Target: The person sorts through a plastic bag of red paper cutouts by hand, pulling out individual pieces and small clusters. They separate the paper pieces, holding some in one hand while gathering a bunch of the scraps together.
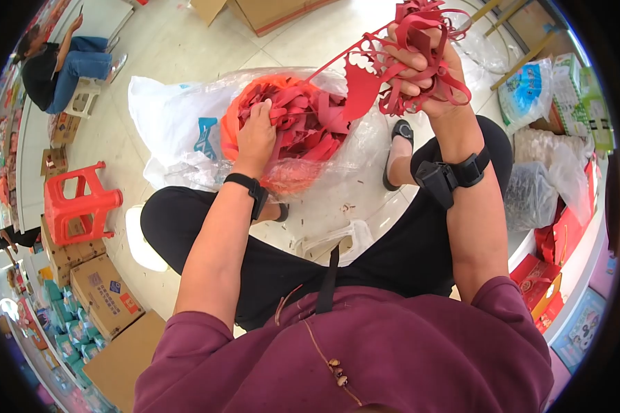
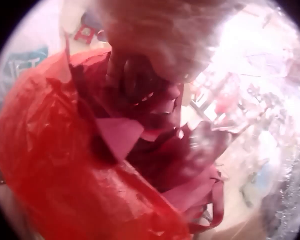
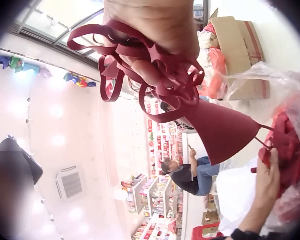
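Observation:
My right hand (image 1: 420, 65) is raised at the upper right in the head view and grips a tangled bunch of red cut strips (image 3: 165, 95). A wider flat red piece (image 3: 220, 127) with a scalloped edge hangs from the bunch, and a thin strip stretches from it toward the left hand. My left hand (image 1: 257, 138) is low at the bag, its fingers curled on red strips; its fingertips are partly hidden among them. Below it, a heap of red pieces (image 1: 306, 134) fills an orange-red plastic bag (image 2: 55, 150).
Clear plastic film and a white sack (image 1: 158, 103) surround the bag. A red stool (image 1: 83, 203) and cardboard boxes (image 1: 107, 296) stand to the left. A seated person (image 1: 62, 65) holds a phone at the upper left. Wrapped goods (image 1: 530, 93) line the right side.

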The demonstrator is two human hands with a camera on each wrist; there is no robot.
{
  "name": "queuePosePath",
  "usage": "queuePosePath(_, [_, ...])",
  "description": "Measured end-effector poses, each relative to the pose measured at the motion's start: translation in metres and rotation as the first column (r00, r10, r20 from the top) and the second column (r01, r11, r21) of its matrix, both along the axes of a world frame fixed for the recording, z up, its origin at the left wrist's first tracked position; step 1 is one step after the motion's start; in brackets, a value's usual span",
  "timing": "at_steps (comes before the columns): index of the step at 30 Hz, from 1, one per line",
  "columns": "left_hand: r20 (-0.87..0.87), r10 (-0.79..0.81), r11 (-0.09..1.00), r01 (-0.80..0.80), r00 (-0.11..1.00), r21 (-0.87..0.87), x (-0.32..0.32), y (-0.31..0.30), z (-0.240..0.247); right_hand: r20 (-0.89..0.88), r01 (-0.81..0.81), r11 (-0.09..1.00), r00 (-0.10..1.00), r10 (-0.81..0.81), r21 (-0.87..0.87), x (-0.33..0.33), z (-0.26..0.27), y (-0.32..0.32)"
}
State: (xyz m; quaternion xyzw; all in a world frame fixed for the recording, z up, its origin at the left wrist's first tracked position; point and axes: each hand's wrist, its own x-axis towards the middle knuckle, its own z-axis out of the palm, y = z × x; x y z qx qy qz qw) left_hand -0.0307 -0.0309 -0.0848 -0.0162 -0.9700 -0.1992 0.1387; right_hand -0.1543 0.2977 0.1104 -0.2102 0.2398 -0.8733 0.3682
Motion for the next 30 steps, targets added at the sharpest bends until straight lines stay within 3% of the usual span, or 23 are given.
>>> queuePosePath(2, [0.038, 0.094, 0.991, -0.090, 0.995, -0.101, 0.003, -0.008, -0.007, 0.023, 0.038, 0.993, 0.999, -0.036, -0.108, 0.004, 0.000, 0.004])
queuePosePath(3, [0.059, 0.137, 0.981, -0.127, 0.989, -0.148, 0.005, -0.009, -0.011, -0.041, -0.020, 0.988, 0.999, 0.014, -0.156, -0.007, 0.003, 0.010])
queuePosePath(5, [0.095, 0.128, 0.980, -0.111, 0.987, -0.166, 0.009, -0.007, -0.007, -0.138, -0.155, 0.964, 0.982, 0.127, -0.217, -0.019, 0.015, 0.015])
queuePosePath(7, [0.156, 0.085, 0.968, -0.045, 0.984, -0.245, 0.012, -0.007, -0.002, -0.089, -0.103, 0.981, 0.992, 0.090, -0.163, -0.013, 0.011, 0.013])
queuePosePath(10, [0.490, 0.145, 0.977, -0.045, 0.860, -0.209, 0.007, 0.012, 0.039, -0.076, -0.053, 0.990, 0.996, 0.043, -0.127, -0.010, 0.012, 0.013])
queuePosePath(12, [0.433, 0.080, 0.991, -0.024, 0.898, -0.134, 0.008, 0.013, 0.048, -0.082, -0.115, 0.985, 0.991, 0.105, -0.132, -0.011, 0.018, 0.013])
queuePosePath(14, [0.384, 0.052, 0.997, -0.028, 0.922, -0.068, 0.005, 0.025, 0.076, -0.063, -0.068, 0.992, 0.996, 0.061, -0.105, -0.009, 0.013, 0.017])
queuePosePath(19, [0.023, 0.029, 0.991, -0.032, 0.999, 0.130, -0.027, 0.031, 0.081, -0.054, -0.078, 0.992, 0.996, 0.073, -0.095, -0.008, 0.010, 0.018])
queuePosePath(23, [0.187, 0.077, 0.997, -0.081, 0.979, 0.013, -0.047, 0.022, 0.069, -0.071, -0.084, 0.989, 0.995, 0.076, -0.121, -0.006, 0.011, 0.015])
queuePosePath(25, [0.228, 0.067, 0.997, -0.056, 0.971, -0.054, -0.053, 0.017, 0.067, -0.032, -0.023, 0.999, 0.999, 0.021, -0.036, -0.004, 0.012, 0.015])
queuePosePath(26, [0.268, 0.041, 0.998, -0.050, 0.962, 0.025, -0.054, 0.014, 0.066, -0.012, 0.008, 1.000, 1.000, -0.008, 0.006, -0.002, 0.013, 0.014])
queuePosePath(28, [0.344, -0.012, 0.982, -0.053, 0.939, 0.179, -0.051, 0.015, 0.081, -0.005, 0.138, 0.958, 0.990, -0.141, 0.250, 0.006, 0.022, 0.008])
queuePosePath(30, [0.249, -0.084, 0.913, -0.026, 0.965, 0.408, -0.041, 0.029, 0.102, -0.062, 0.102, 0.919, 0.994, -0.085, 0.382, 0.009, 0.022, 0.002])
